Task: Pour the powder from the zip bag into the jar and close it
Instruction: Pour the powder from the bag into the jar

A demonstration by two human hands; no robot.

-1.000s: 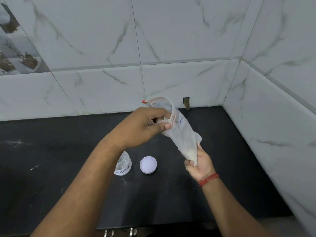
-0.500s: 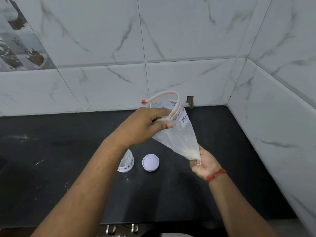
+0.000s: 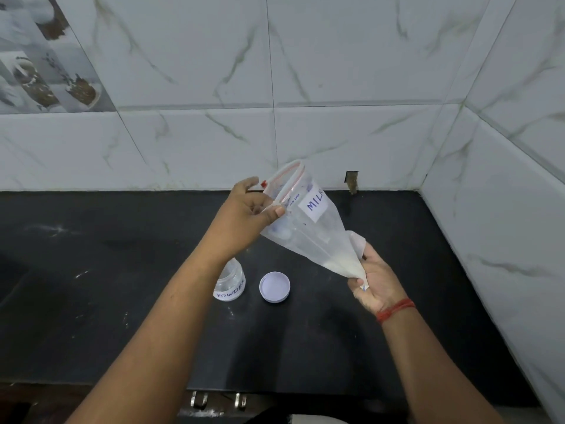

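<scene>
While zip bag (image 3: 308, 231) hangs slanted above the desk (image 3: 91, 270) | left hand (image 3: 244, 218) grip pinched on its open mouth, right hand (image 3: 371, 280) grip clamped on bottom corner | film limp, light, likely slippery; powder (image 3: 342, 266) pooled low | jar (image 3: 230, 281) open, cap (image 3: 274, 286) beside it.

It was a home kitchen — a black stone countertop (image 3: 91, 316) ran into a corner of white marble-look wall tiles (image 3: 351, 71), with one decorative tile (image 3: 39, 56) printed with spoons of spices. A hand-labelled jar (image 3: 230, 281) stood on the counter — a household touch.
</scene>
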